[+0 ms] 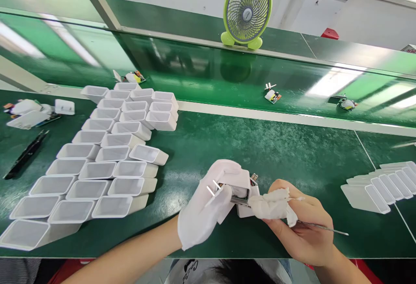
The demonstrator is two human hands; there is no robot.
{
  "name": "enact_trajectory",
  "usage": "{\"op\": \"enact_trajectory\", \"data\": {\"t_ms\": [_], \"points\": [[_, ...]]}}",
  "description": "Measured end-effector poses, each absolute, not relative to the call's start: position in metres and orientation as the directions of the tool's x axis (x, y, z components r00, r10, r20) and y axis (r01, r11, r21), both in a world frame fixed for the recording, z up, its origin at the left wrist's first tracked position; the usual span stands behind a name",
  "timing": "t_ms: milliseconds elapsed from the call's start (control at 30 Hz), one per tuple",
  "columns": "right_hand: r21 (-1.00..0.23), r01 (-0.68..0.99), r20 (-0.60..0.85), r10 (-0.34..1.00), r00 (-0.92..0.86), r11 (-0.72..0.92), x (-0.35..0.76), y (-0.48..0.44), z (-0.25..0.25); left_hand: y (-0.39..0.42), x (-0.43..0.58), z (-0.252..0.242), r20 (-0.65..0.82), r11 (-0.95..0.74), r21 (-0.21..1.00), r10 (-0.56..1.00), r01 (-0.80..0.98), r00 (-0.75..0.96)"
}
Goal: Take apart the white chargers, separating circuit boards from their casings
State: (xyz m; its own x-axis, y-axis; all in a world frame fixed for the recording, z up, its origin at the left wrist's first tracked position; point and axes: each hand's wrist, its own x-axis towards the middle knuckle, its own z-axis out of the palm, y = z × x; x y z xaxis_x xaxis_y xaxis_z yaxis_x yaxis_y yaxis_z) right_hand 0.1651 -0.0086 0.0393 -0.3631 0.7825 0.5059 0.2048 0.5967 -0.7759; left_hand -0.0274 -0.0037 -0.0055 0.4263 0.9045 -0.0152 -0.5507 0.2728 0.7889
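Observation:
My left hand, in a white glove, is closed around a white plastic charger housing with its opening turned to the right. Two pale plug prongs show by my left thumb. A second white housing, with metal prongs at its top, lies partly hidden just behind the first. My right hand, bare, grips a thin metal tool with white wrapping around its middle. The tool's flat end reaches the lower edge of the housing's opening; how deep it goes is hidden.
Several open white housings stand in rows on the left, and more at the right. Black tweezers and circuit assemblies lie far left. Small circuit boards rest along the back. A green fan stands on the ledge.

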Motion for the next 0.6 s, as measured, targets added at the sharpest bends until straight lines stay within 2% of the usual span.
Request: {"op": "enact_trajectory", "data": {"t_ms": [133, 267, 467, 533, 600], "points": [[-0.761, 0.204, 0.539, 0.775, -0.331, 0.616, 0.164, -0.009, 0.039, -0.003, -0.028, -0.006, 0.002, 0.195, 0.874, 0.915, -0.444, 0.404], [-0.732, 0.289, 0.573, 0.787, -0.228, 0.617, 0.168, -0.013, 0.038, -0.002, -0.026, -0.004, 0.035, 0.250, 0.793, 0.891, -0.555, 0.452], [-0.533, 0.475, 0.670, 0.692, -0.267, 0.700, 0.167, -0.020, 0.040, -0.004, -0.022, -0.007, 0.021, 0.237, 0.787, 0.912, -0.569, 0.410], [-0.549, 0.463, 0.667, 0.698, -0.261, 0.696, 0.168, -0.021, 0.041, -0.005, -0.023, -0.008, 0.028, 0.223, 0.799, 0.914, -0.558, 0.406], [-0.614, 0.414, 0.648, 0.728, -0.222, 0.672, 0.171, -0.021, 0.042, -0.005, -0.025, -0.008, 0.025, 0.198, 0.836, 0.919, -0.512, 0.395]]}}
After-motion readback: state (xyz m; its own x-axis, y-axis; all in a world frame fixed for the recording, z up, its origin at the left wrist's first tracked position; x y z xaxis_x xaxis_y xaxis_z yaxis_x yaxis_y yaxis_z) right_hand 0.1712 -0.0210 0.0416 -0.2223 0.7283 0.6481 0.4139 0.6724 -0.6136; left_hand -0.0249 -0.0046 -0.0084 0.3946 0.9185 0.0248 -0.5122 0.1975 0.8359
